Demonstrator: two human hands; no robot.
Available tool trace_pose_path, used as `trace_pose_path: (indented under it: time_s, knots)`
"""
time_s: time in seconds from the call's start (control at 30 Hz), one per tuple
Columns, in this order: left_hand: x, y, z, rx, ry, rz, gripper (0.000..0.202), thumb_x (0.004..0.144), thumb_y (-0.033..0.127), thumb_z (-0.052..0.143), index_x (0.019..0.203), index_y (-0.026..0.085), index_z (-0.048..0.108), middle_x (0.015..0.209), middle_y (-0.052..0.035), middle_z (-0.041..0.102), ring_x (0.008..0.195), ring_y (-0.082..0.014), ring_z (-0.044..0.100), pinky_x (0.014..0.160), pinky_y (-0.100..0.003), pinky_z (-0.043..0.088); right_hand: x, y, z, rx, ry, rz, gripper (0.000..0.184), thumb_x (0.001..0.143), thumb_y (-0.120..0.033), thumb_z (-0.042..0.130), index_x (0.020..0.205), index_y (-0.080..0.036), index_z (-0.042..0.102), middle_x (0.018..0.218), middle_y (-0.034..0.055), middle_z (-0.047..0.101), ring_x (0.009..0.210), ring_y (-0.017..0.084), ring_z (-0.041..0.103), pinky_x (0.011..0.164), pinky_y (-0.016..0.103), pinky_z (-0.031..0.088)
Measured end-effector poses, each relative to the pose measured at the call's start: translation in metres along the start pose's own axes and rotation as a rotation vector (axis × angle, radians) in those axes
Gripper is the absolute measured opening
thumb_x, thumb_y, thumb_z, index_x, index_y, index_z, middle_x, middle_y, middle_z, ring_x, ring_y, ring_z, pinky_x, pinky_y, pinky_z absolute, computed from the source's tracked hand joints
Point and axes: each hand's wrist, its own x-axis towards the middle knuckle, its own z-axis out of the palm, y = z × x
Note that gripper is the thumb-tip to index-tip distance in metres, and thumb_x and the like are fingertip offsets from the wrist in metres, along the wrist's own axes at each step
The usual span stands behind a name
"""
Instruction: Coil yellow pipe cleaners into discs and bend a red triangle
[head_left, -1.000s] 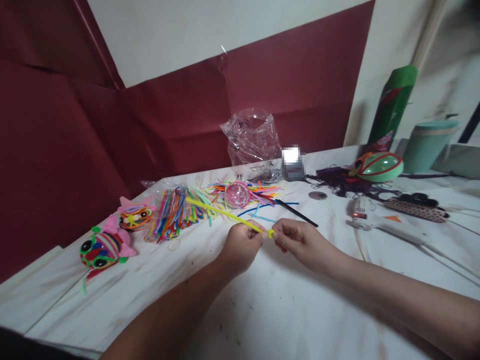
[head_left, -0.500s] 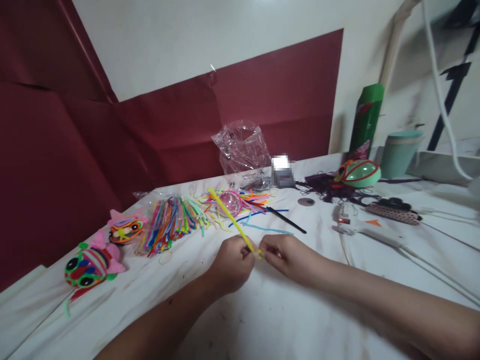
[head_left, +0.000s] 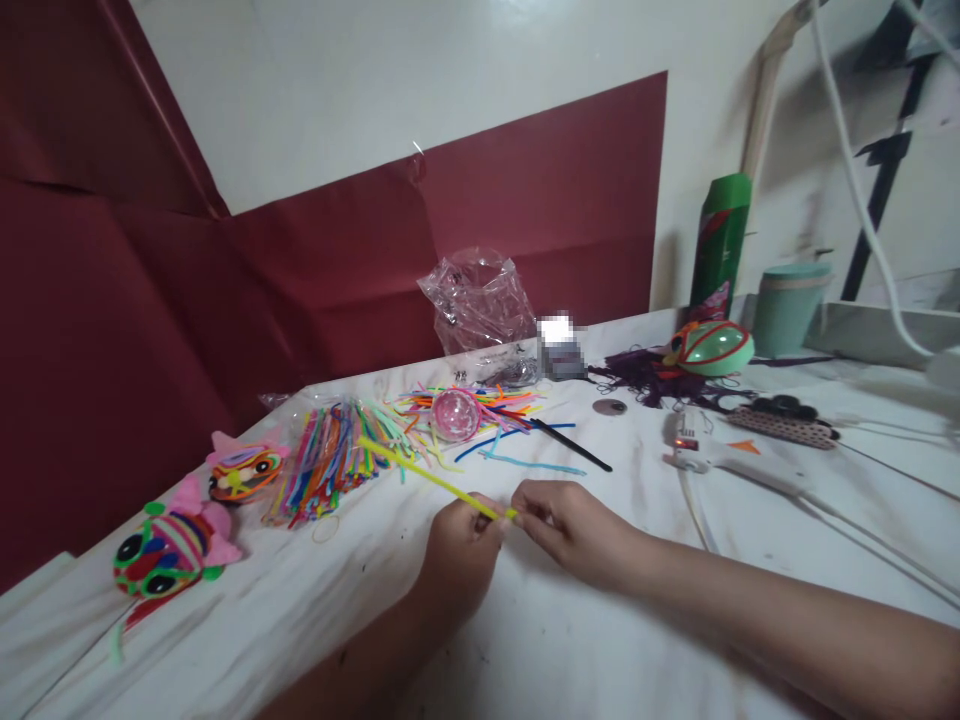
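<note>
A yellow pipe cleaner [head_left: 424, 472] is pinched between my two hands above the table. My left hand [head_left: 466, 548] is closed on it near its lower end, and the long part sticks out to the upper left. My right hand [head_left: 566, 520] pinches the short end, its fingertips almost touching those of the left. Beyond the hands lie a clear ball with a pink rim [head_left: 455, 415], a black pipe cleaner [head_left: 574, 446] and a light blue one [head_left: 536, 465].
Several bundled pipe cleaners [head_left: 330, 460] lie at left beside two fish-like ornaments, one pink and green [head_left: 169, 550], one orange [head_left: 246, 472]. At right are a hot glue gun [head_left: 739, 468], a green ornament [head_left: 716, 348], a green bottle [head_left: 721, 245] and a pale green cup [head_left: 791, 312].
The yellow pipe cleaner has swung down to the left and now lies at a flatter angle. Both hands keep hold of it. The camera view has shifted slightly.
</note>
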Motion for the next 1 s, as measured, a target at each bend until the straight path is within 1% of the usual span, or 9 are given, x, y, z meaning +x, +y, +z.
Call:
trace_pose_path:
  time_s: [0.17,0.27,0.33,0.37,0.5,0.6,0.73,0.9,1.0]
  knots:
    - [-0.005,-0.007,-0.002,0.260,-0.072,0.207,0.008,0.068,0.013,0.050,0.065,0.014,0.057,0.066,-0.0038,0.058,0.065,-0.0152,0.053,0.063,-0.025,0.039,-0.001,0.003,-0.007,-0.144,-0.186,-0.078,0.012,0.075,-0.013,0.043,0.067,-0.016,0.052,0.062,0.0004,0.055,0.055,0.010,0.044,0.051,0.019,0.032]
    - [-0.005,-0.006,-0.003,0.289,-0.154,0.293,0.010,0.067,0.010,0.049,0.064,0.014,0.057,0.063,-0.0023,0.056,0.062,-0.0140,0.051,0.061,-0.024,0.038,-0.002,0.005,-0.006,-0.144,-0.236,-0.086,0.011,0.075,-0.014,0.044,0.069,-0.016,0.054,0.063,0.0007,0.056,0.056,0.010,0.045,0.052,0.020,0.032]
    - [-0.004,-0.004,-0.004,0.230,-0.157,0.263,0.009,0.066,0.010,0.049,0.063,0.015,0.056,0.061,-0.0011,0.054,0.060,-0.0130,0.049,0.059,-0.023,0.037,-0.002,0.007,-0.003,-0.096,-0.210,-0.050,0.012,0.076,-0.016,0.045,0.066,-0.016,0.052,0.061,0.0000,0.054,0.054,0.010,0.043,0.051,0.020,0.032]
    - [-0.003,-0.003,-0.005,0.175,-0.140,0.212,0.007,0.065,0.011,0.050,0.063,0.015,0.055,0.059,-0.0004,0.053,0.059,-0.0125,0.049,0.058,-0.023,0.037,-0.001,0.007,-0.001,-0.041,-0.188,-0.011,0.013,0.076,-0.018,0.045,0.064,-0.016,0.051,0.059,-0.0005,0.052,0.053,0.009,0.042,0.050,0.020,0.031]
    - [0.001,-0.002,-0.004,-0.164,-0.048,-0.057,0.006,0.065,0.019,0.052,0.061,0.015,0.051,0.052,0.0027,0.049,0.051,-0.0098,0.043,0.051,-0.021,0.033,0.004,0.007,0.004,0.390,-0.114,0.170,0.015,0.078,-0.028,0.048,0.071,-0.016,0.052,0.061,-0.0006,0.054,0.052,0.009,0.046,0.049,0.021,0.034]
    - [0.002,-0.005,0.000,-0.389,0.049,-0.104,0.008,0.065,0.022,0.053,0.061,0.015,0.050,0.051,0.0036,0.049,0.050,-0.0087,0.042,0.051,-0.021,0.033,0.007,0.005,0.007,0.597,-0.068,0.222,0.017,0.076,-0.032,0.052,0.075,-0.015,0.052,0.068,-0.0001,0.058,0.052,0.008,0.049,0.054,0.022,0.038]
    - [-0.002,-0.003,0.007,-0.498,0.069,-0.091,0.011,0.064,0.020,0.053,0.056,0.016,0.047,0.050,0.0039,0.048,0.051,-0.0086,0.044,0.053,-0.021,0.034,0.003,-0.001,0.012,0.658,-0.034,0.219,0.020,0.074,-0.035,0.056,0.073,-0.015,0.054,0.066,-0.0009,0.057,0.053,0.009,0.050,0.055,0.023,0.039]
    - [-0.009,0.006,0.009,-0.395,0.096,-0.091,0.010,0.065,0.022,0.053,0.058,0.015,0.050,0.051,0.0029,0.050,0.048,-0.0081,0.040,0.049,-0.020,0.032,-0.003,-0.004,0.018,0.596,0.056,0.180,0.023,0.079,-0.037,0.050,0.071,-0.016,0.051,0.062,-0.0010,0.055,0.054,0.010,0.049,0.057,0.024,0.039]
    - [-0.008,0.008,0.006,-0.339,0.082,-0.082,0.010,0.064,0.024,0.054,0.059,0.015,0.052,0.049,0.0041,0.046,0.047,-0.0081,0.038,0.048,-0.020,0.031,-0.003,-0.002,0.016,0.508,0.079,0.181,0.024,0.081,-0.038,0.047,0.071,-0.017,0.050,0.056,-0.0022,0.052,0.053,0.011,0.047,0.055,0.024,0.037]
